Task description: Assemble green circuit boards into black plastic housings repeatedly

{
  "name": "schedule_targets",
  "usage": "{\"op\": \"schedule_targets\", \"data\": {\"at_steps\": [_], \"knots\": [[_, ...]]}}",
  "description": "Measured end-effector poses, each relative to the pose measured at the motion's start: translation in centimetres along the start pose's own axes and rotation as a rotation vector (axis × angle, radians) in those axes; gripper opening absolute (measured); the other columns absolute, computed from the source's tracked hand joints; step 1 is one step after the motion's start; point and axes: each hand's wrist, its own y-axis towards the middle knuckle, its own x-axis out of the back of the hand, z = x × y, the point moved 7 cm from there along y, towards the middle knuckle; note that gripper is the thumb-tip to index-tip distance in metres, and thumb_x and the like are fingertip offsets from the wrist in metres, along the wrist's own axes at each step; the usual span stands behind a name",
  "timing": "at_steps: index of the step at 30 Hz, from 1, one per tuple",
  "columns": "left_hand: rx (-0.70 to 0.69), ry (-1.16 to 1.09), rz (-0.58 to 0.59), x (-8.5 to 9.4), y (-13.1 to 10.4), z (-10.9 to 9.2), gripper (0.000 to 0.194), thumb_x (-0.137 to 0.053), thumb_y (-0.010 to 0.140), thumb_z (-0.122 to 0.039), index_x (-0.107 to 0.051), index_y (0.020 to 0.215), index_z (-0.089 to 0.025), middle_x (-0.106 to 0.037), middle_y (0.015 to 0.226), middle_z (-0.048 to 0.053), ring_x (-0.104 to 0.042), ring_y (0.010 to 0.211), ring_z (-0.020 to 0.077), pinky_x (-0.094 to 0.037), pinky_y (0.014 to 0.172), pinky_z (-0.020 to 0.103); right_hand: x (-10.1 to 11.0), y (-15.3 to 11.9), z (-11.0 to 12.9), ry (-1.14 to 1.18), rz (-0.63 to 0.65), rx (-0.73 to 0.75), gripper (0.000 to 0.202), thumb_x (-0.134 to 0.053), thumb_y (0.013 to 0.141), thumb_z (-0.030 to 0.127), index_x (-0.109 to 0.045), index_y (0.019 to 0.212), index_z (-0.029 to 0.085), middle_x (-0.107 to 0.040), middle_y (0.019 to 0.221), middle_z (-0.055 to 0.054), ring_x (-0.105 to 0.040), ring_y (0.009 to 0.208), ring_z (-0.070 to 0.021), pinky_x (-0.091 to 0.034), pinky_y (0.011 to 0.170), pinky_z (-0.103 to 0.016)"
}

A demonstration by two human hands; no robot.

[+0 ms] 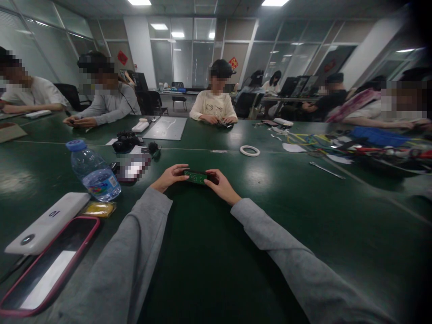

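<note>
A small green circuit board (pixel 195 177) is held up between my two hands, in the middle of the view over the dark green table (pixel 216 252). My left hand (pixel 170 177) grips its left end between thumb and fingers. On its right end, my right hand (pixel 221 183) has the same kind of hold, thumb below and fingers above. The face of the board with small parts on it is turned toward me. Fine details on the board are too small to tell.
Left of my arms are a water bottle (pixel 96 173), a white power bank (pixel 49 222), a pink-edged phone (pixel 50 265) and a yellow packet (pixel 100 209). Ahead lies a white ring (pixel 249 150). Tangled cables (pixel 313 140) and tweezers (pixel 326 170) lie right. Several people sit around.
</note>
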Motion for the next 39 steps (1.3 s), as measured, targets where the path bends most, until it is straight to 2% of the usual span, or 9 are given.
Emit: {"op": "schedule_targets", "data": {"at_steps": [11,16,23,28,34,39], "knots": [[-0.061,0.153,-0.117,0.0,0.6,0.2,0.056,-0.075,0.064,-0.024,-0.057,0.115,-0.014,-0.061,0.122,0.012,-0.059,0.109,0.022,-0.044,0.099,0.042,0.4,-0.2,0.8,-0.195,-0.083,0.018,0.042,-0.067,0.078,0.027,-0.048,0.115,0.019,-0.054,0.112,-0.007,-0.055,0.1,-0.019,-0.047,0.09,-0.038],[-0.105,0.183,-0.099,0.0,1.0,0.7,0.056,-0.075,0.064,-0.024,-0.057,0.116,-0.012,-0.062,0.12,0.013,-0.061,0.106,0.0217,-0.043,0.1,0.042,0.3,-0.5,2.1,-0.33,-0.103,0.107,0.042,-0.066,0.076,0.022,-0.048,0.114,0.019,-0.052,0.109,-0.007,-0.053,0.1,-0.0201,-0.046,0.091,-0.038],[-0.133,0.197,-0.081,0.1,1.0,1.0,0.056,-0.074,0.063,-0.025,-0.058,0.115,-0.011,-0.064,0.117,0.013,-0.062,0.104,0.0226,-0.044,0.099,0.044,-0.1,-0.7,3.0,-0.416,-0.086,0.172,0.048,-0.067,0.076,0.021,-0.045,0.119,0.019,-0.048,0.112,-0.008,-0.05,0.104,-0.02,-0.044,0.093,-0.037],[-0.176,0.25,-0.16,0.3,0.8,0.7,0.053,-0.071,0.065,-0.022,-0.058,0.116,-0.011,-0.065,0.113,0.013,-0.062,0.104,0.0221,-0.045,0.097,0.042,-0.4,-0.7,2.8,-0.419,-0.042,0.147,0.05,-0.068,0.078,0.03,-0.046,0.121,0.018,-0.049,0.112,-0.009,-0.05,0.107,-0.0218,-0.043,0.096,-0.039],[-0.201,0.374,-0.197,0.6,0.7,0.4,0.043,-0.064,0.072,-0.024,-0.06,0.114,-0.015,-0.066,0.111,0.01,-0.062,0.102,0.0208,-0.047,0.095,0.04,-1.1,-0.9,3.1,-0.377,0.059,0.075,0.055,-0.059,0.086,0.037,-0.039,0.134,0.02,-0.049,0.125,-0.01,-0.051,0.114,-0.0223,-0.042,0.099,-0.041],[-0.2,0.429,-0.211,0.5,0.6,0.3,0.04,-0.061,0.075,-0.022,-0.06,0.114,-0.016,-0.065,0.111,0.009,-0.062,0.101,0.02,-0.047,0.094,0.038,-1.4,-0.9,3.4,-0.382,0.092,0.116,0.057,-0.057,0.088,0.037,-0.035,0.14,0.026,-0.044,0.135,-0.007,-0.045,0.123,-0.0219,-0.037,0.105,-0.042]]}}
